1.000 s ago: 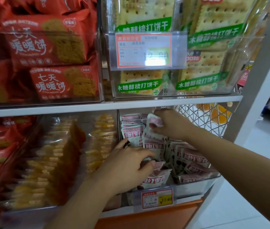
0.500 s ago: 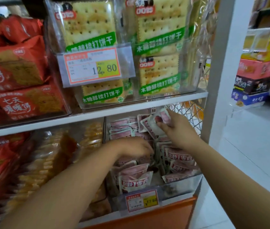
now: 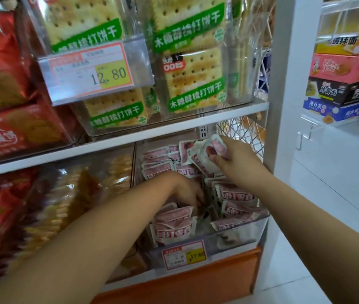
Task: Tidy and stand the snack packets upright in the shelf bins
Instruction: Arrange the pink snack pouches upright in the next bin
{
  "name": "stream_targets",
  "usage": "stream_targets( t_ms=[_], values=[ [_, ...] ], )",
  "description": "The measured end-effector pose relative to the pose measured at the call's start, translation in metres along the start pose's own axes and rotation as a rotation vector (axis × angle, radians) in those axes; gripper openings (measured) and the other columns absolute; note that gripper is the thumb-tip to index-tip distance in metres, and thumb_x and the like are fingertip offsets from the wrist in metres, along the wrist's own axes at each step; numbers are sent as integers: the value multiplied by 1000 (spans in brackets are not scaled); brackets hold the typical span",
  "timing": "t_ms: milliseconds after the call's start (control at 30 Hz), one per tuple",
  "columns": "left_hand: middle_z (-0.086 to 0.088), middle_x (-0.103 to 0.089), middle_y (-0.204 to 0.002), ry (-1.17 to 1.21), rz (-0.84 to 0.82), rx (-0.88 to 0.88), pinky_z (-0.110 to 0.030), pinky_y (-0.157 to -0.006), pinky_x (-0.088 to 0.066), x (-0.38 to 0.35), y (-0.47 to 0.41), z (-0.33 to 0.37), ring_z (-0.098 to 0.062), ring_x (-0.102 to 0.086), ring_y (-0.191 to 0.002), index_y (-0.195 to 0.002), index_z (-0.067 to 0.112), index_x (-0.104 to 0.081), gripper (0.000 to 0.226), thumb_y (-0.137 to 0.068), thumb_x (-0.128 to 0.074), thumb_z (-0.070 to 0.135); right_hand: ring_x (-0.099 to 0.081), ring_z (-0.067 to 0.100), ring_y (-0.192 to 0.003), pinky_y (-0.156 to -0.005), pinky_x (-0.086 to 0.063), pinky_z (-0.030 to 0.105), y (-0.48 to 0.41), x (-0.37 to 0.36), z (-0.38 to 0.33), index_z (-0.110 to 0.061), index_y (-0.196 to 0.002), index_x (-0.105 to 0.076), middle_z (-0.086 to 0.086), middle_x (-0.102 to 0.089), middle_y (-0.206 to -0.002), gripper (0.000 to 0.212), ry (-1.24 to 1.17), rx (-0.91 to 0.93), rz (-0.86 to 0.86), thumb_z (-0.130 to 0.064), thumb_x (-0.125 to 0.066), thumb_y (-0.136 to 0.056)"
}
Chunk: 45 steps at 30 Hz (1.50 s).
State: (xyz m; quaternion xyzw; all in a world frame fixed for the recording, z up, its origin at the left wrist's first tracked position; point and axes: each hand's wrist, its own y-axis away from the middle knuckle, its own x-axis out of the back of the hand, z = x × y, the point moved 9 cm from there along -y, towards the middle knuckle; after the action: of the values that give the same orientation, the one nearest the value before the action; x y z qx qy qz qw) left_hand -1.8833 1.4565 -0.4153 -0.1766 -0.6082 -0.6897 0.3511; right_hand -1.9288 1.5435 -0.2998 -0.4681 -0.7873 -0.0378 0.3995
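Pinching flat glossy packets point(image 3: 212, 148), right hand point(image 3: 237, 161) hovers; left hand point(image 3: 186, 190) buried, grip unclear.

Saw price tag point(image 3: 93, 70) marked 12.80 up top; noted orange base panel point(image 3: 196, 281) at the bottom, white wire mesh point(image 3: 247, 134) mid-right, stacked cartons point(image 3: 341, 84) far right.

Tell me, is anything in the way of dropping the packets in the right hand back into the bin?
Yes. The right hand holds packets over the back of the bin. Under them, standing packets fill the rows, and the left hand sits down in the middle gap, the one open spot showing.
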Motion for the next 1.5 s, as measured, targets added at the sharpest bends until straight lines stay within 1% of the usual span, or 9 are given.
stream_targets(
  t_ms=[167,400,600,700,933,1133,1267,1367,1500],
  values=[
    [-9,-44,-143,13,-33,-9,-31,-96,-42,-6,-7,2,-24,-43,-127,-139,6,-43,59,-84,-65,5,-56,29,-100,-71,-35,27,2,0,-1,-11,-112,-54,12,-62,-109,23,19,-1,-7,-21,-56,-92],
    [-8,-62,-120,-37,175,-49,-25,-81,-41,6,-15,4,-17,-54,-96,-121,8,-61,37,-89,-63,26,-53,32,-116,-88,-41,32,3,0,-5,-14,-125,-53,10,-52,-136,35,72,26,-20,-20,-57,-91],
    [-7,-61,-119,-88,240,-46,-21,-73,-36,11,-8,7,-17,-52,-95,-121,9,-60,36,-90,-61,27,-52,31,-117,-90,-42,32,6,2,-6,-15,-127,-52,10,-53,-134,35,47,14,-18,-19,-56,-92],
    [-4,-60,-100,-79,235,-78,-23,-61,-37,14,-1,1,-16,-51,-86,-111,8,-63,30,-90,-60,29,-54,32,-114,-89,-45,34,9,-1,-5,-14,-131,-49,14,-57,-127,38,66,-6,-36,-21,-53,-94],
    [5,-62,-74,306,429,-157,-21,-62,-44,30,33,-27,-6,-58,-68,-78,19,-57,14,-90,-63,15,-56,30,-109,-78,-42,28,10,0,-2,-15,-129,-51,11,-60,-119,36,-2,-33,-23,-19,-55,-93],
    [4,-61,-71,277,510,-76,-23,-62,-42,34,32,-28,-9,-55,-67,-81,16,-59,11,-91,-60,12,-55,26,-110,-75,-37,23,11,5,-8,-21,-123,-56,7,-58,-126,32,-45,-17,-26,-18,-57,-92],
    [1,-59,-72,346,535,24,-20,-51,-37,36,26,-38,-9,-51,-62,-74,16,-59,16,-87,-61,7,-58,22,-94,-73,-43,27,18,14,-24,-17,-113,-59,5,-62,-107,22,-30,53,7,-18,-56,-91],
    [-5,-65,-82,493,566,64,-22,-61,-42,38,26,-53,-13,-57,-73,-82,12,-64,5,-82,-68,8,-55,17,-73,-63,-40,29,27,16,-29,-12,-117,-58,6,-62,-90,26,31,97,34,-18,-55,-92],
    [-17,-67,-99,691,547,33,-41,-87,-51,30,29,-63,-17,-70,-83,-85,5,-60,10,-90,-53,-1,-52,20,-76,-59,-32,30,32,9,-28,-11,-107,-58,9,-63,-90,16,134,154,25,-18,-51,-94]
  ],
)
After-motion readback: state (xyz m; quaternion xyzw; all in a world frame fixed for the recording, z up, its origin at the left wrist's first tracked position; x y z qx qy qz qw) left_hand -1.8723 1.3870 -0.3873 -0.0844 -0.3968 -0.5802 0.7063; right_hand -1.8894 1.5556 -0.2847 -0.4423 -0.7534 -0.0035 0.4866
